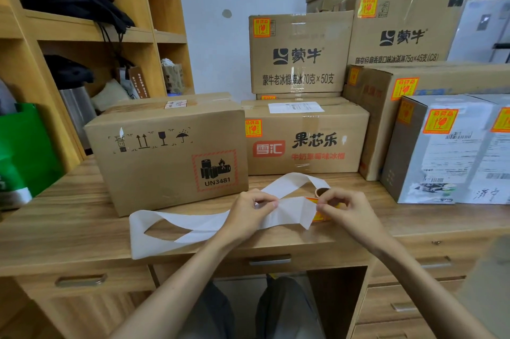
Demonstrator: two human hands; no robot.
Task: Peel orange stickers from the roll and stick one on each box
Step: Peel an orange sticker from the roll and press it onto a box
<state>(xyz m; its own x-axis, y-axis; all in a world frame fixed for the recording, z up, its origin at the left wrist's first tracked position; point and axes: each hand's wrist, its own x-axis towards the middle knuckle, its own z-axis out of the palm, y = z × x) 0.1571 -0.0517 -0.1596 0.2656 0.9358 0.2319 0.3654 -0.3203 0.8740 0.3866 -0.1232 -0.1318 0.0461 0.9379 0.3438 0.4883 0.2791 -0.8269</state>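
the un3481 box (165,162) sits left of centre, no orange on it. at lower centre my left hand (249,210) pinches the white backing strip (193,225); just right, my right hand (342,206) pinches the orange sticker (318,217). i'd peel slowly, strip taut.

Matt brown cardboard boxes (168,156), white paper backing strip (193,224), wood-grain desk (69,217), brushed metal handles (270,260)

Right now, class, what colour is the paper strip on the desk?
The paper strip is white; the head view shows it.

Boxes (171,156) wall the desk's (69,217) rear (front strip open), backing paper (176,228) trailing across.
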